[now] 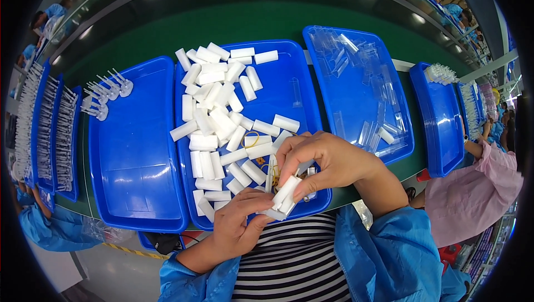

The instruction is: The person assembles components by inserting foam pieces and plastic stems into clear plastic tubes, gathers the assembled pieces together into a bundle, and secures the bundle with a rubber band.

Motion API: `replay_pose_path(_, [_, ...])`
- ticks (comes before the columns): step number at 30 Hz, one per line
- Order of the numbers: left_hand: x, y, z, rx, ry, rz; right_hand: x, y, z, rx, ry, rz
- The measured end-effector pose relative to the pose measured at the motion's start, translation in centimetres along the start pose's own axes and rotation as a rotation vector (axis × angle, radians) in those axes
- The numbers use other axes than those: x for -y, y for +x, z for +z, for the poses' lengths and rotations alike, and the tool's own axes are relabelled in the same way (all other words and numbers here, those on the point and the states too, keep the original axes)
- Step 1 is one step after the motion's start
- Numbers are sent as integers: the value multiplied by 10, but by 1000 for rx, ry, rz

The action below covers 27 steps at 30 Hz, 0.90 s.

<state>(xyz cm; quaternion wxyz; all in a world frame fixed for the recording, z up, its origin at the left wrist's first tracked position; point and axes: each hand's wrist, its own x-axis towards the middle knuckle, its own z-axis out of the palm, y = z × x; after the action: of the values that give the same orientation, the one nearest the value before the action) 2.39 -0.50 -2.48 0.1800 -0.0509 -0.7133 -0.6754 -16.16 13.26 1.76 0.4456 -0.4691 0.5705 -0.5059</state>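
Note:
Over the near edge of the middle blue tray, my two hands hold a white block, with another white piece alongside it. My left hand is closed on its lower end. From the right, my right hand pinches the upper end between thumb and fingers. Whether the pieces are joined or sit in a clear sleeve I cannot tell. Many loose white blocks lie heaped in the tray's left and middle. A yellow rubber band rests among them, and more small yellowish items are partly hidden behind my fingers.
To the right, a blue tray holds clear plastic sleeves and a few white pieces. The left blue tray has white stemmed parts at its far corner. Stacked trays stand farther right. A person in pink is nearby.

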Motion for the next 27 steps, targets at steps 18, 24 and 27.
replay_pose_path(18, [-4,0,0,-81,-76,-46,0,3,6,-137,-114,-135])
replay_pose_path(24, [-5,0,0,-64,-142,-75,1,0,-2,-92,-222,-187])
replay_pose_path(27, [-4,0,0,-49,-158,-95,1,0,-2,-85,-297,-212])
